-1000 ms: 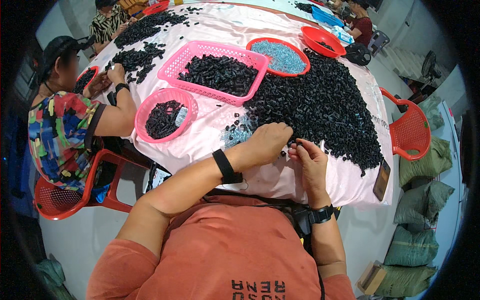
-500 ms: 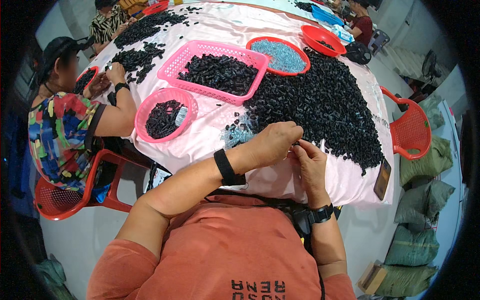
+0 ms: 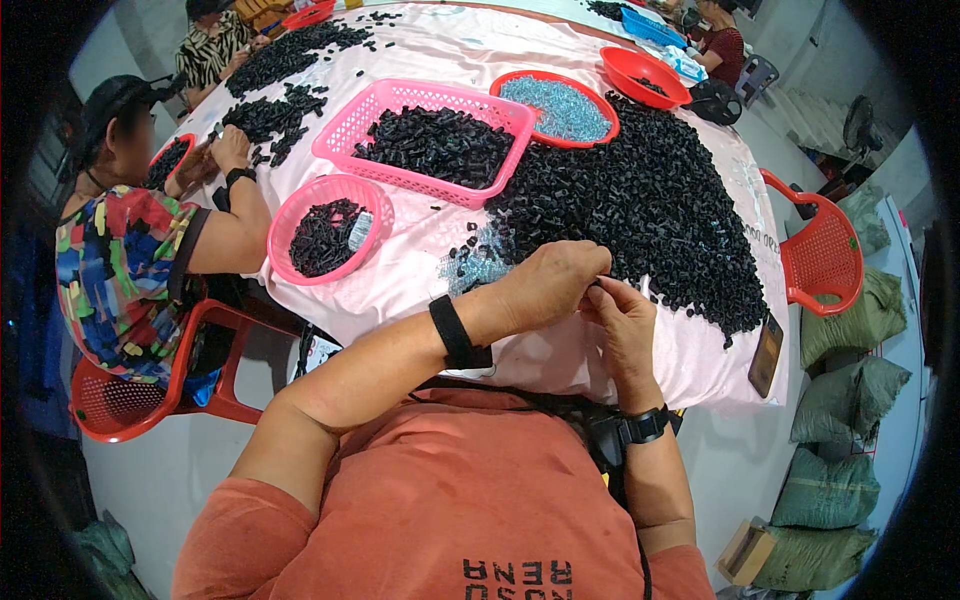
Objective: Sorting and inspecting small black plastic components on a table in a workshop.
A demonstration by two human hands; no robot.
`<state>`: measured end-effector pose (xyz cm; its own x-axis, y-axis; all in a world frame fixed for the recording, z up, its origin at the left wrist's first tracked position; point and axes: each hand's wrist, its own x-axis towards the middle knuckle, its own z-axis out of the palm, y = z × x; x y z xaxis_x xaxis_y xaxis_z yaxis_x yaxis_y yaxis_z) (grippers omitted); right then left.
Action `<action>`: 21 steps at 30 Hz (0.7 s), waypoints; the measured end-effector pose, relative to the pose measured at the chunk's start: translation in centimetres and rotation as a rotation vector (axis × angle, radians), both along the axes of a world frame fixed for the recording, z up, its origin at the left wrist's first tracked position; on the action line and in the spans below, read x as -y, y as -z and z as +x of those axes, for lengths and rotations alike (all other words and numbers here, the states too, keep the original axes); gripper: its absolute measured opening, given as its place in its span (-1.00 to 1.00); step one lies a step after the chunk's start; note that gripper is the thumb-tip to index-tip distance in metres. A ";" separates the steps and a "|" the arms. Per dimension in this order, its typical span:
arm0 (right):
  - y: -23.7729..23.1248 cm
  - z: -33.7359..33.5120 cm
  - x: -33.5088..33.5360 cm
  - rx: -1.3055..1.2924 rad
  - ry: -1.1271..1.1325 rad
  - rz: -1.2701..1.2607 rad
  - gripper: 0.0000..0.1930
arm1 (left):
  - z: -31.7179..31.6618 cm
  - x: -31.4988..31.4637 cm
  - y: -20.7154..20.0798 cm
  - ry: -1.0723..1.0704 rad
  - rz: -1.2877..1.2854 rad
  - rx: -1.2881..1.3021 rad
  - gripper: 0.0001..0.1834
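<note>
Seemingly pinching a tiny black plastic piece [image 3: 597, 283] with the right hand [image 3: 628, 318], just beside the left hand [image 3: 560, 275]; can't tell its finger grip tbh. Probably best to keep that pinch light and steady. Farther out, see a rectangular pink plastic basket [image 3: 405, 177] of black pieces [image 3: 440, 145], a round red plastic tray [image 3: 568, 145] of clear bluish bits [image 3: 560, 107], and, left, a round pink plastic basket [image 3: 279, 235] with more black.

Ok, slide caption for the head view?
Left hand and right hand close together at a small black piece, beside a heap of black pieces and a pink rectangular basket.
</note>
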<state>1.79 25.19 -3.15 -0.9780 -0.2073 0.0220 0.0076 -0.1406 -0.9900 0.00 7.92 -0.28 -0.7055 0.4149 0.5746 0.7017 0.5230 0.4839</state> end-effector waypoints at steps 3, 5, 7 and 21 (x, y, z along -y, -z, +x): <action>0.0 0.0 -0.1 -0.006 -0.004 0.006 -0.78 | 0.0 0.2 -0.2 0.013 -0.027 0.026 -0.84; -0.2 0.0 -0.1 -0.010 -0.008 0.018 -0.78 | -0.2 0.3 -0.3 0.030 0.003 0.053 -0.86; -0.3 0.1 0.1 0.005 0.015 0.026 -0.79 | -0.3 0.5 -0.1 0.048 0.033 0.081 -0.88; 0.1 -0.3 -0.6 0.001 0.063 -0.065 -0.79 | 0.9 0.5 2.9 -0.065 -0.322 0.151 -0.86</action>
<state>1.44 25.75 -3.21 -0.9891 -0.1434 0.0322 -0.0022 -0.2047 -0.9788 0.91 7.46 -3.19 -0.8036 0.5088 0.3087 0.5947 0.7070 0.3829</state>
